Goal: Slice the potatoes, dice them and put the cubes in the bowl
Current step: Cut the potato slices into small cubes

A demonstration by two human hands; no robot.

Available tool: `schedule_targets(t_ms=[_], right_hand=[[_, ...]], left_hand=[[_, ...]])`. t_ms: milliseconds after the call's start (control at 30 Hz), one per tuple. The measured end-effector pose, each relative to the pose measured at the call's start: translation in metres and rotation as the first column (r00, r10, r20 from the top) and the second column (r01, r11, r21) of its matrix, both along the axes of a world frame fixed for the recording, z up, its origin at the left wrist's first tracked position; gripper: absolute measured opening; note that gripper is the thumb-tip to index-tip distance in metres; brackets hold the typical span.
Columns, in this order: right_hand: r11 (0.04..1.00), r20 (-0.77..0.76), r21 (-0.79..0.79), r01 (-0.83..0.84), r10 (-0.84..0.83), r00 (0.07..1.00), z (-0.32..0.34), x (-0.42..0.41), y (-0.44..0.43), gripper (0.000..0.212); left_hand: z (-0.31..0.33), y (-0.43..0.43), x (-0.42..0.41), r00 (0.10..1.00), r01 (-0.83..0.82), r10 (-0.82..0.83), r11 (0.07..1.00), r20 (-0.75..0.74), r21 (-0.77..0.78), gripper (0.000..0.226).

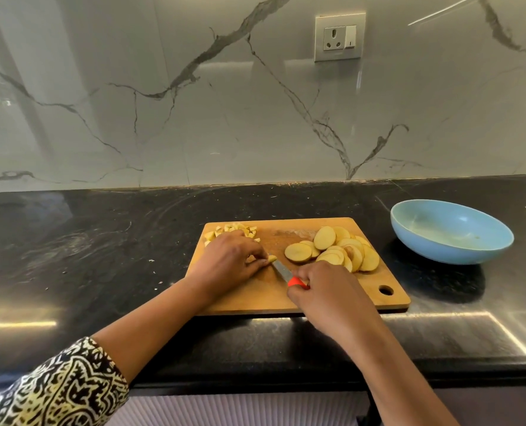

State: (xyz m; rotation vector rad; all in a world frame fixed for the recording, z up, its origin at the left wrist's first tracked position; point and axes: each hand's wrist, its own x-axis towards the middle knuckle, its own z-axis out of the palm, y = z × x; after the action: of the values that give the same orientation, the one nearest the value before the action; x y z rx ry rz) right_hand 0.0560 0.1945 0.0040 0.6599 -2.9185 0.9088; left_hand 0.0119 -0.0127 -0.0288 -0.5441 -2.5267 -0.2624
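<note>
A wooden cutting board [317, 299] lies on the black counter. Round potato slices [335, 249] are piled on its right half. A heap of potato cubes [234, 230] sits at its far left corner, partly hidden by my left hand [227, 259]. That hand pinches a small potato piece [272, 258] against the board. My right hand [323, 290] grips a knife [281, 270] by its orange-red handle, and the blade meets the potato piece. A light blue bowl [452, 232] stands to the right of the board and looks empty.
The black stone counter [101, 256] stretches left of the board and ends at a front edge below my arms. A marble wall with a socket [340, 36] rises behind. Small white specks dot the counter.
</note>
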Motion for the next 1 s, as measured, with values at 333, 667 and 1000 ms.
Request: schedule_targets(t_ms=[333, 667, 1000], right_hand=[[0.999, 0.15, -0.052, -0.004, 0.011, 0.989, 0.013, -0.03, -0.002, 0.026], [0.992, -0.176, 0.121, -0.045, 0.066, 0.982, 0.002, -0.006, 0.012, 0.042], [0.98, -0.268, 0.193, -0.052, 0.103, 0.958, -0.001, -0.012, 0.0, 0.041]], left_hand=[[-0.003, 0.0, -0.002, 0.994, -0.107, 0.107, 0.994, -0.015, -0.033, 0.017], [0.007, -0.007, -0.006, 0.979, -0.085, 0.101, 0.992, 0.175, -0.097, 0.025], [0.008, -0.007, -0.004, 0.973, -0.1, 0.104, 0.995, 0.205, -0.029, 0.021]])
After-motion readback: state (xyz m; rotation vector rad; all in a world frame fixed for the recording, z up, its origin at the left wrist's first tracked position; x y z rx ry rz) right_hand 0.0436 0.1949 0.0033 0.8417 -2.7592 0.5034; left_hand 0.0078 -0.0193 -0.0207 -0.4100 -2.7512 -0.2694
